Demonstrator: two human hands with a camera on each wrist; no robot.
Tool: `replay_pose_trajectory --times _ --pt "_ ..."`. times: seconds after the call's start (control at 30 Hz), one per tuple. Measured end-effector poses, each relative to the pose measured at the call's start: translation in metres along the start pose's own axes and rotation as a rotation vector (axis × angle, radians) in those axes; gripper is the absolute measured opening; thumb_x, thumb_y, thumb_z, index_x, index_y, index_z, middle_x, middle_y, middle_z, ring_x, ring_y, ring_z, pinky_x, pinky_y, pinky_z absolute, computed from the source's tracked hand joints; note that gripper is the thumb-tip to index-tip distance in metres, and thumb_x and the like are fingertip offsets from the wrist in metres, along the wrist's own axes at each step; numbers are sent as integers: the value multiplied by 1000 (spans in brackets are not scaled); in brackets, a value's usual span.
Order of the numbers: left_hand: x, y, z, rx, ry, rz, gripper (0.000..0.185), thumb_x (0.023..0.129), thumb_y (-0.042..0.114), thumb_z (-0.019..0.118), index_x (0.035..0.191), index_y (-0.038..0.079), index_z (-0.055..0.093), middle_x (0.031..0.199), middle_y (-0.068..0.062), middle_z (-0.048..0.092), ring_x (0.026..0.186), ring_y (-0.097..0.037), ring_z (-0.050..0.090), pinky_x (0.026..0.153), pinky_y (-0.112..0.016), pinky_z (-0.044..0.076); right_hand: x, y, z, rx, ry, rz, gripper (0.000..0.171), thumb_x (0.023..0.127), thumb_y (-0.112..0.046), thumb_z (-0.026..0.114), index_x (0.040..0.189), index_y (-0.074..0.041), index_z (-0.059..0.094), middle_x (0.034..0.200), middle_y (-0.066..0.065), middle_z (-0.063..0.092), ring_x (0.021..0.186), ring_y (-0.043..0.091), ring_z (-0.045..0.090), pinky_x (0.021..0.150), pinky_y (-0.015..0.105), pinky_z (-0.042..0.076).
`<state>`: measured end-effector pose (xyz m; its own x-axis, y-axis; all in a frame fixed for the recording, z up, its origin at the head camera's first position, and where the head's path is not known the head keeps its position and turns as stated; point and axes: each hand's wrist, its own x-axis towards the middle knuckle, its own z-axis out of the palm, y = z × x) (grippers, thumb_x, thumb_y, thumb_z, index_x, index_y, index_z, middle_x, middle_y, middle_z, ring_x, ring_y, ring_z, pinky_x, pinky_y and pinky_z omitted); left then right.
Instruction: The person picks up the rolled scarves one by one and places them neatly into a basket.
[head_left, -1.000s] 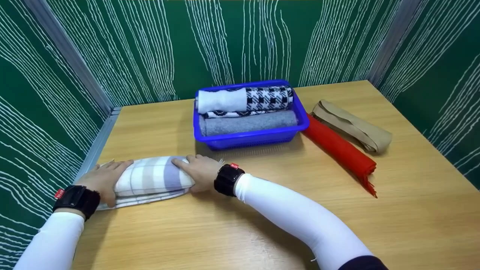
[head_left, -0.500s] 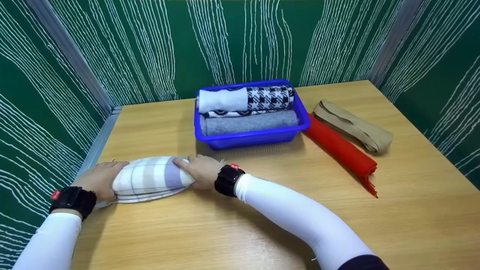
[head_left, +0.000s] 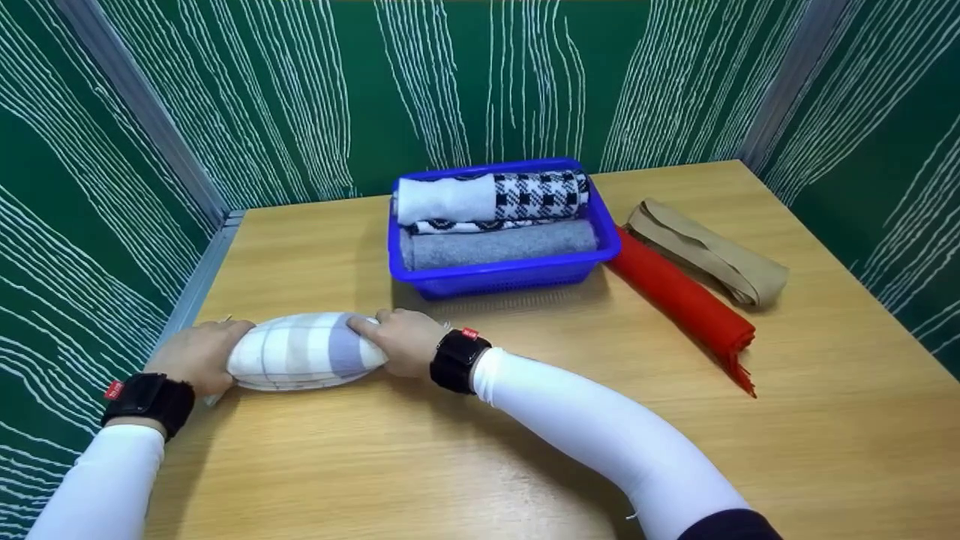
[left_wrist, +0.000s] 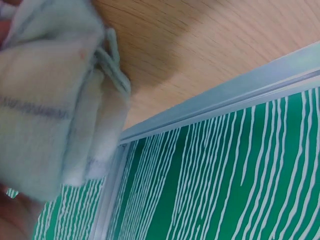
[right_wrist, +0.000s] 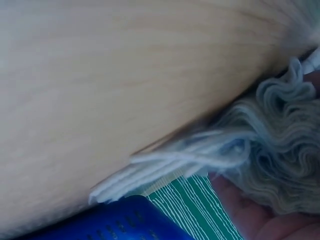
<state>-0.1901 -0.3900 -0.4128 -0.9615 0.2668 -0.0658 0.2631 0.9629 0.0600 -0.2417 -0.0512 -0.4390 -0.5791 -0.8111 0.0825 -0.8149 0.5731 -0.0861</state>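
A white plaid scarf with beige and lavender bands lies rolled up on the left part of the table. Its left end is gripped by my left hand, and my right hand grips the right end. In the left wrist view, folded layers of the scarf and a few fringe threads stick out between fingers and thumb. The right wrist view shows wavy stacked layers of the scarf in the hand, with fringe trailing on the table. My fingertips are mostly hidden behind the roll.
Behind the scarf stands a blue basket holding a grey cloth roll and a black-and-white patterned roll. To its right lie a red fringed scarf and a folded beige cloth. Green walls border the wooden table.
The scarf's flat near layer has been tucked under, so the roll looks tighter and rounder. My left hand has shifted slightly and now wraps the end; the right hand stays nearly still.
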Motion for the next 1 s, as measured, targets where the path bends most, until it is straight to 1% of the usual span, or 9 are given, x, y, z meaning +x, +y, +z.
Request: replay_pose_trajectory --times 0.1,0.23,0.43,0.6,0.73,0.87,1.0 --pt "-1 1 0 13 20 12 61 74 -7 79 132 5 68 122 -20 76 112 -45 71 101 -71 54 -1 0 -1 1 6 -8 82 91 -18 78 165 -17 43 124 18 73 107 32 76 93 43 65" --pt "-2 2 -1 8 25 -1 60 74 -9 77 131 4 67 120 -21 76 107 -42 70 101 -71 54 -2 -1 -2 26 2 0 83 91 -17 79 166 -18 42 124 18 73 107 31 75 93 42 65" --pt "-3 3 -6 1 49 3 62 75 -9 76 135 3 65 125 -24 74 112 -45 69 103 -73 52 -3 -1 -7 52 11 11 83 92 -17 80 165 -18 42 125 19 73 107 32 76 93 43 65" --pt "-2 2 -10 -4 43 -4 64 78 -8 77 139 3 63 131 -25 72 117 -47 67 107 -74 49 -4 -3 -12 49 19 16 83 92 -15 79 165 -18 42 127 19 73 110 33 75 94 44 65" --pt "-2 1 -13 -12 44 -3 64 78 -9 77 139 3 64 132 -24 72 120 -47 66 109 -74 48 -4 -5 -16 38 18 23 82 92 -16 80 165 -18 42 127 18 72 110 32 75 94 43 65" --pt "-2 1 -16 -30 46 -11 61 78 -10 77 136 4 65 129 -22 73 118 -46 66 108 -75 47 -5 -8 -21 33 15 22 81 92 -17 80 164 -18 43 127 18 72 110 32 76 94 42 65" --pt "-1 2 -20 -35 64 -1 59 75 -11 76 131 5 67 123 -19 75 112 -43 67 104 -73 51 -6 -8 -25 28 15 18 81 91 -17 81 163 -17 43 126 17 73 109 32 76 93 42 65"
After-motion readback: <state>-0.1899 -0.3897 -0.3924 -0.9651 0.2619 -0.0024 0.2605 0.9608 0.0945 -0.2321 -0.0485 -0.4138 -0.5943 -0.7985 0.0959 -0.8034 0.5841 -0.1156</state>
